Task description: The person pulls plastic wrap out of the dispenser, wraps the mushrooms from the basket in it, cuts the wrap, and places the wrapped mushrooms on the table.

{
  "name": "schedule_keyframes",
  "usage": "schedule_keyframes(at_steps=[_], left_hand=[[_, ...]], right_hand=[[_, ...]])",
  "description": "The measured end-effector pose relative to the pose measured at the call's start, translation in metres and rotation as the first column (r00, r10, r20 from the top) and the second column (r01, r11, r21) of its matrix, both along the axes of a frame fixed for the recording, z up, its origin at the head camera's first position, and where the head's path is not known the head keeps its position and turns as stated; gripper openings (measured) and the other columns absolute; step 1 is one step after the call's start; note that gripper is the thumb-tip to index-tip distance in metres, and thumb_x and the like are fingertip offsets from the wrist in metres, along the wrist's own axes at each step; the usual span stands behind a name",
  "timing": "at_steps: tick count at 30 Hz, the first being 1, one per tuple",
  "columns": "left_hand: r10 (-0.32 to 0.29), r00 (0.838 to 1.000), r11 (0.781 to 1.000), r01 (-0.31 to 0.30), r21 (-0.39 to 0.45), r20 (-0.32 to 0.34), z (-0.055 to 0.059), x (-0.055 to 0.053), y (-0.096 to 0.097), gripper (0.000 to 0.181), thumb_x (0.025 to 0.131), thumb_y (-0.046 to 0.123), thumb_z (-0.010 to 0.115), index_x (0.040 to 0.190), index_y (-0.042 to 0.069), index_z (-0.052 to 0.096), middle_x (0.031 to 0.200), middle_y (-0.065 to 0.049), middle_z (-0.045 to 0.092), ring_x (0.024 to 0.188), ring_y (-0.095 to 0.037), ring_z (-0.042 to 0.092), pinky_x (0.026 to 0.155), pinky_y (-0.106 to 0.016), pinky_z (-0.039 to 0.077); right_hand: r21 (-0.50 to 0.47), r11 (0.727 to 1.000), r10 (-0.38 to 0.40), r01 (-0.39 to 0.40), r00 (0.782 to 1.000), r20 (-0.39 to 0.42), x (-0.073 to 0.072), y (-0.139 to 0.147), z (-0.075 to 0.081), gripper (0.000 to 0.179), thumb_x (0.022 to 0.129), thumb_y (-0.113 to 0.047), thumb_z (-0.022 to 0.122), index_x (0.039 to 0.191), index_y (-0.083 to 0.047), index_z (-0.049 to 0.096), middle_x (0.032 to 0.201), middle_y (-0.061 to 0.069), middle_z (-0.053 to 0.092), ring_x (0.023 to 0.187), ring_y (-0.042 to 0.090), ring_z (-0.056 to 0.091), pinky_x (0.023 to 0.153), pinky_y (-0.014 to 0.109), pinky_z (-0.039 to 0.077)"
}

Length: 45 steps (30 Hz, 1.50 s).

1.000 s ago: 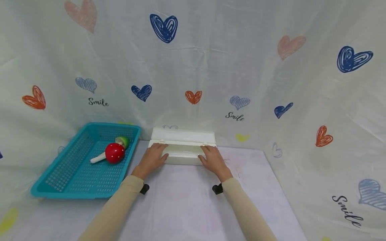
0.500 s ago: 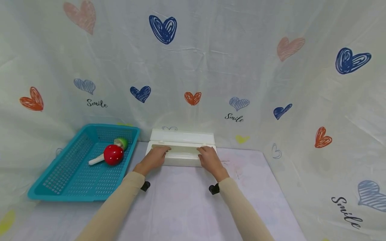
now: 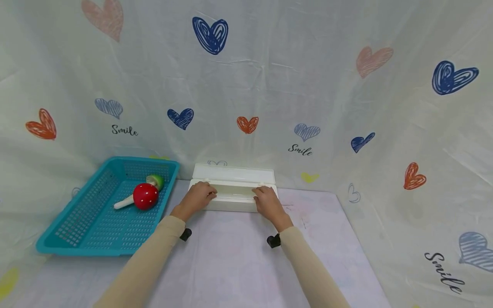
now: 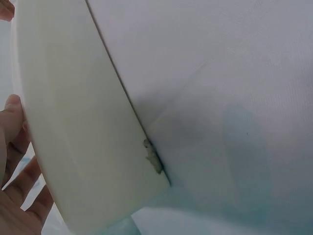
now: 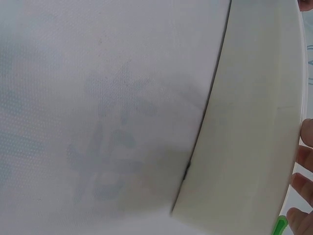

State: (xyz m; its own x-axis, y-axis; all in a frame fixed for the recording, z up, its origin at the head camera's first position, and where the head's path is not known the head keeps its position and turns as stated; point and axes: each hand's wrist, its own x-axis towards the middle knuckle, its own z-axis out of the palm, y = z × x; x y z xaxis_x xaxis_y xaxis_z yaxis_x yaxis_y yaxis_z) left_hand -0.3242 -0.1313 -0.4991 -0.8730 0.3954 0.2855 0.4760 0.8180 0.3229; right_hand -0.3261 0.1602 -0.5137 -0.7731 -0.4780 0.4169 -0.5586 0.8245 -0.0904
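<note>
A long white box point(image 3: 231, 205) lies against the back curtain, its hinged lid point(image 3: 233, 173) raised and leaning backward. My left hand point(image 3: 197, 197) is at the left part of the opening, its fingers loosely bent over the front rim. On the other side, my right hand point(image 3: 268, 202) reaches over the front rim in the same way. In the left wrist view, fingertips point(image 4: 13, 105) lie spread along the rim of the box. Spread fingertips point(image 5: 302, 183) meet the box's edge in the right wrist view too. The thumbs are hard to make out.
A turquoise perforated basket point(image 3: 96, 252) stands at left, holding a red white-dotted toy mushroom point(image 3: 145, 196) and a smaller green one point(image 3: 155, 179). The table bears a pale cloth point(image 3: 231, 265). A heart-printed curtain point(image 3: 246, 77) hangs behind. Beside the box shows an unclear green piece point(image 5: 279, 225).
Both hands have drawn their fingers in from the rear rim, and the fingertips are now bunched over the opening near the front rim. The box and basket stay where they were.
</note>
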Motion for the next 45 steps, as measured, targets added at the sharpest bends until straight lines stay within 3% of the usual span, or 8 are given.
schedule_keyframes(at_steps=[7, 13, 17, 21, 32, 40, 43, 45], left_hand=[[0.018, 0.998, 0.998, -0.021, -0.052, -0.060, 0.001, -0.001, 0.000, 0.008, 0.096, 0.013, 0.072, 0.095, 0.007, 0.078, 0.088, -0.006, 0.072, 0.090, -0.030, 0.066, 0.083, -0.046, 0.055], [0.087, 0.996, 0.996, -0.087, 0.001, 0.034, 0.001, 0.001, 0.003, 0.011, 0.101, 0.013, 0.065, 0.102, 0.006, 0.074, 0.098, -0.008, 0.076, 0.100, -0.030, 0.069, 0.091, -0.047, 0.055], [0.101, 0.989, 0.994, -0.106, 0.035, 0.107, -0.004, 0.001, 0.006, 0.013, 0.105, 0.011, 0.058, 0.108, 0.003, 0.068, 0.102, -0.010, 0.072, 0.102, -0.028, 0.068, 0.090, -0.043, 0.056], [0.095, 0.991, 0.993, -0.101, 0.058, 0.092, -0.010, 0.003, 0.008, 0.011, 0.105, 0.007, 0.056, 0.108, 0.001, 0.064, 0.101, -0.011, 0.069, 0.102, -0.027, 0.067, 0.089, -0.042, 0.057], [0.076, 0.997, 0.991, -0.073, 0.112, -0.026, -0.013, 0.012, 0.004, 0.011, 0.106, 0.007, 0.054, 0.110, 0.001, 0.063, 0.102, -0.011, 0.064, 0.102, -0.027, 0.065, 0.092, -0.042, 0.056], [0.041, 0.988, 0.987, -0.016, 0.163, -0.150, -0.009, 0.016, -0.002, 0.009, 0.105, 0.007, 0.056, 0.106, 0.002, 0.062, 0.098, -0.011, 0.062, 0.094, -0.026, 0.063, 0.088, -0.042, 0.056], [0.033, 0.989, 0.979, -0.003, 0.202, -0.144, -0.005, 0.015, -0.004, 0.011, 0.107, 0.009, 0.053, 0.108, 0.001, 0.061, 0.101, -0.011, 0.062, 0.095, -0.026, 0.061, 0.087, -0.042, 0.055], [0.034, 0.994, 0.975, -0.010, 0.223, -0.104, -0.001, 0.016, -0.006, 0.011, 0.108, 0.010, 0.052, 0.110, 0.001, 0.059, 0.101, -0.011, 0.061, 0.093, -0.025, 0.060, 0.086, -0.042, 0.055]], right_hand=[[-0.022, 1.000, 0.017, -0.016, 1.000, 0.006, 0.000, 0.001, 0.001, 0.027, 0.097, -0.004, 0.069, 0.123, 0.002, 0.069, 0.120, 0.019, 0.070, 0.116, 0.036, 0.065, 0.104, 0.047, 0.051], [-0.028, 0.999, -0.022, 0.026, 0.993, 0.115, 0.001, 0.001, 0.005, 0.027, 0.100, -0.006, 0.064, 0.126, 0.002, 0.068, 0.126, 0.019, 0.068, 0.121, 0.036, 0.063, 0.105, 0.043, 0.052], [-0.050, 0.997, -0.045, 0.056, 0.979, 0.199, 0.001, 0.000, 0.008, 0.023, 0.103, -0.007, 0.061, 0.123, 0.001, 0.069, 0.126, 0.017, 0.069, 0.123, 0.034, 0.063, 0.105, 0.042, 0.053], [-0.057, 0.996, -0.047, 0.062, 0.971, 0.236, 0.001, -0.001, 0.008, 0.018, 0.104, -0.007, 0.060, 0.115, -0.001, 0.072, 0.119, 0.014, 0.071, 0.119, 0.031, 0.065, 0.102, 0.040, 0.054], [-0.049, 0.995, -0.072, 0.081, 0.983, 0.170, 0.002, -0.002, 0.013, 0.009, 0.102, -0.006, 0.062, 0.107, -0.003, 0.069, 0.101, 0.010, 0.070, 0.098, 0.028, 0.069, 0.087, 0.037, 0.058], [-0.094, 0.995, -0.043, 0.040, 0.999, -0.030, 0.002, 0.001, 0.015, 0.012, 0.103, -0.014, 0.063, 0.100, -0.005, 0.069, 0.090, 0.009, 0.071, 0.085, 0.030, 0.069, 0.073, 0.045, 0.057], [-0.143, 0.990, -0.021, 0.009, 0.996, -0.084, 0.000, 0.001, 0.018, 0.014, 0.103, -0.015, 0.061, 0.100, -0.004, 0.068, 0.092, 0.010, 0.070, 0.085, 0.030, 0.068, 0.074, 0.045, 0.057], [-0.169, 0.986, -0.002, -0.013, 0.996, -0.088, 0.000, 0.001, 0.021, 0.014, 0.104, -0.015, 0.060, 0.102, -0.003, 0.067, 0.094, 0.010, 0.070, 0.088, 0.029, 0.068, 0.077, 0.044, 0.057]])
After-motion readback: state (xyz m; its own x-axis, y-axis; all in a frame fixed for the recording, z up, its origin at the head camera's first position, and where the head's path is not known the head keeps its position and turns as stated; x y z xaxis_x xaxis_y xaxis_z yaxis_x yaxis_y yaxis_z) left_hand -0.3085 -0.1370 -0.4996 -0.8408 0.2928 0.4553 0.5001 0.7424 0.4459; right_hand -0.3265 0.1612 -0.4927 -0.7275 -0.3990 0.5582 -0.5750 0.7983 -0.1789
